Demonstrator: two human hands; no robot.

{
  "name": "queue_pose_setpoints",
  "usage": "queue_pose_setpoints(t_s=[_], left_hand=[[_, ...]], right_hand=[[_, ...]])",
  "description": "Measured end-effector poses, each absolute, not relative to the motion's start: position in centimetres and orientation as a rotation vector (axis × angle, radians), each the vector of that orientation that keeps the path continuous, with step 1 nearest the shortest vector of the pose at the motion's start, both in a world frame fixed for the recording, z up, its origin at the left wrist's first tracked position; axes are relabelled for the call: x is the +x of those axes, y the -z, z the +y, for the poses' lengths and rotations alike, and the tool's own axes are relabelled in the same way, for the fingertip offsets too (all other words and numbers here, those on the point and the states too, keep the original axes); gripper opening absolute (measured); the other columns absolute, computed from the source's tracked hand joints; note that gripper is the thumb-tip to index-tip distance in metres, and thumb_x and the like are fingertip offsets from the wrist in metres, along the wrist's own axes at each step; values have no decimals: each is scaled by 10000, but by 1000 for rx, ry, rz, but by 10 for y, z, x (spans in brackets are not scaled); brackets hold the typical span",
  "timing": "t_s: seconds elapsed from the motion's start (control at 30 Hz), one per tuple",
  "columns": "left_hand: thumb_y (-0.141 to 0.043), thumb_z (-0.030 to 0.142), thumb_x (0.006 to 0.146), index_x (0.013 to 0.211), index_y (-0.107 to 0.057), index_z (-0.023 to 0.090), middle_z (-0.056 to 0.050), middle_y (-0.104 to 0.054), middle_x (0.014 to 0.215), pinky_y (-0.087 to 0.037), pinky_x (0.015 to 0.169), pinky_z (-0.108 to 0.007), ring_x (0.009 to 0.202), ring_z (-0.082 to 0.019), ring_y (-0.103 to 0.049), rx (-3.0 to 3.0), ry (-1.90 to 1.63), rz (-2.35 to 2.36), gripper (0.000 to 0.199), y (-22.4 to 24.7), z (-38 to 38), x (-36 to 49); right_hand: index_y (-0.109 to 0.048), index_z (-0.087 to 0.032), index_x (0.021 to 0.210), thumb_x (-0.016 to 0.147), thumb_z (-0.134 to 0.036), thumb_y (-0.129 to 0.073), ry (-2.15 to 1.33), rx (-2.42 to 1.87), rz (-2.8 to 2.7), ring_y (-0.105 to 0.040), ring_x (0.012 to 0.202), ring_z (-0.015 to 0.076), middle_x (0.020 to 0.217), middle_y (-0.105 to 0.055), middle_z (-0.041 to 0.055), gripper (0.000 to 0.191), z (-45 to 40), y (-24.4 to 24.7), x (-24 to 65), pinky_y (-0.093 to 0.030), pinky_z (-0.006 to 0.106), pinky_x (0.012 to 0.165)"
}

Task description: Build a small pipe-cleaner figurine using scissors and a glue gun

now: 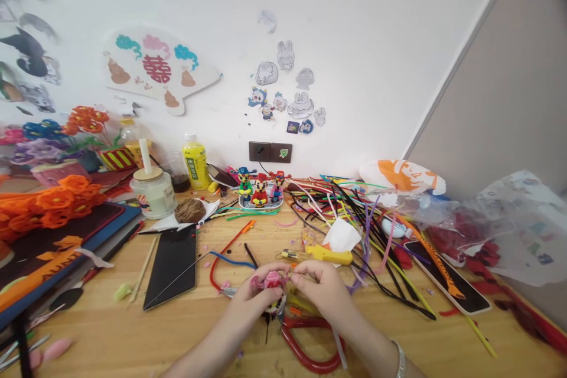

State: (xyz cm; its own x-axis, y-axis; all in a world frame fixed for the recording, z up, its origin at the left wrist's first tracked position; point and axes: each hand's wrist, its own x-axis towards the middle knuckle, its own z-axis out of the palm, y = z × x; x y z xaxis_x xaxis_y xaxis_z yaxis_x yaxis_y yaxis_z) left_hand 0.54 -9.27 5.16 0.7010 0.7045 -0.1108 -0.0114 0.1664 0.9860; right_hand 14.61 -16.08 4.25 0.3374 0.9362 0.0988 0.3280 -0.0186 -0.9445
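Near the front middle of the table, my left hand [259,294] is closed around a small pink figure [273,279] with black and white parts below. My right hand [319,288] meets it from the right, its thumb and index finger pinched together at the figure's edge; what lies between those fingertips is too small to make out. Red-handled scissors [305,360] lie beneath my hands. Just behind them is a yellow glue gun [330,254]. A red pipe cleaner [214,266] and a blue one [233,259] lie to the left.
Three small figures [260,190] stand on a plate at the back. Many pipe cleaners [354,212] are heaped at right. A black phone [172,266], a candle jar [153,195] and a yellow bottle [195,162] are at left; another phone [469,292] lies far right.
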Motion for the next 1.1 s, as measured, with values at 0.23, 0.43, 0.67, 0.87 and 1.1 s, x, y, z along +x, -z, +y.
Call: queue_pose_setpoints(t_s=[0.23,0.43,0.67,0.87,1.1], left_hand=[[-575,213,617,896,-631,190,-37,-666,968,-387,848,-324,958,-245,-544,1336,-546,636,286,-51,-93,5],[-570,217,615,894,-598,188,-27,-654,905,-400,789,-306,865,-221,-556,1329,-554,638,282,-50,-94,6],[-566,222,629,888,-608,183,-23,-646,868,-399,787,-287,875,-216,-543,1379,-553,650,265,-59,-98,5],[-564,207,636,879,-617,184,-30,-658,891,-397,795,-288,904,-220,-547,1288,-536,669,250,-54,-96,5],[-562,208,647,896,-620,189,-34,-663,933,-398,801,-307,937,-234,-546,1197,-517,681,257,-47,-93,6]], right_hand=[[-655,-149,683,707,-211,-531,-713,-1563,-1199,-572,641,146,655,-646,9,141,-162,-46,146,-422,234,604],[-655,-149,702,722,-252,-529,-744,-1553,-1197,-578,647,151,671,-653,16,163,-163,-46,146,-433,239,599],[-645,-141,681,719,-235,-528,-722,-1566,-1187,-564,617,141,640,-641,14,155,-165,-47,144,-421,232,575],[-654,-144,711,733,-232,-533,-754,-1522,-1219,-580,663,146,689,-658,19,151,-166,-50,146,-430,234,623],[-650,-138,694,726,-226,-536,-750,-1526,-1205,-542,599,124,638,-628,6,147,-164,-46,147,-413,216,564]])
